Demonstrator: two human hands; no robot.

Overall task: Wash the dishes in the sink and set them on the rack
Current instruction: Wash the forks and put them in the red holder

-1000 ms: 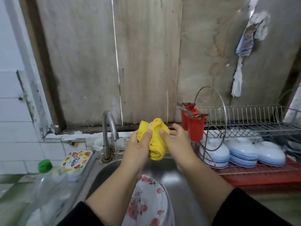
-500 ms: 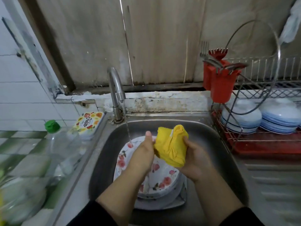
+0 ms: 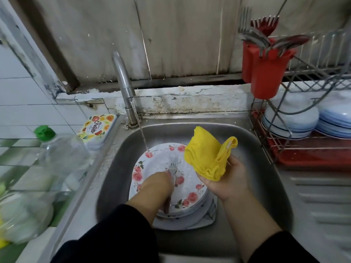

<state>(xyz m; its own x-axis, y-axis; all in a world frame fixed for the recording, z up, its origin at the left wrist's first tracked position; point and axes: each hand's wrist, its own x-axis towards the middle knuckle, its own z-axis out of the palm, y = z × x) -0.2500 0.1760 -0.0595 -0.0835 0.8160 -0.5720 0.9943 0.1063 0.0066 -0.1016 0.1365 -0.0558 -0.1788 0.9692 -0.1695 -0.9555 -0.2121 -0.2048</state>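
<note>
- Yellow cloth [image 3: 207, 156], bunched up, sits in our right hand [image 3: 226, 179], whose fingers curl under and around it above the right side of the sink [image 3: 247, 149].
- Our left hand [image 3: 157, 185] reaches down onto the floral plate [image 3: 182, 168] and grips a fork [image 3: 172, 168]; its tines point away from us.
- That plate tops a stack of dishes on the sink floor, with a squarish white plate [image 3: 207, 217] at the bottom.
- Water runs in a thin stream from the tap [image 3: 123, 80] onto the floral plate's far edge.
- On the rack [image 3: 284, 147] to the right, we see stacked bowls [image 3: 290, 120] and a red cutlery holder [image 3: 266, 73].
- A clear bottle [image 3: 62, 154] with a green cap stands left of the sink.
</note>
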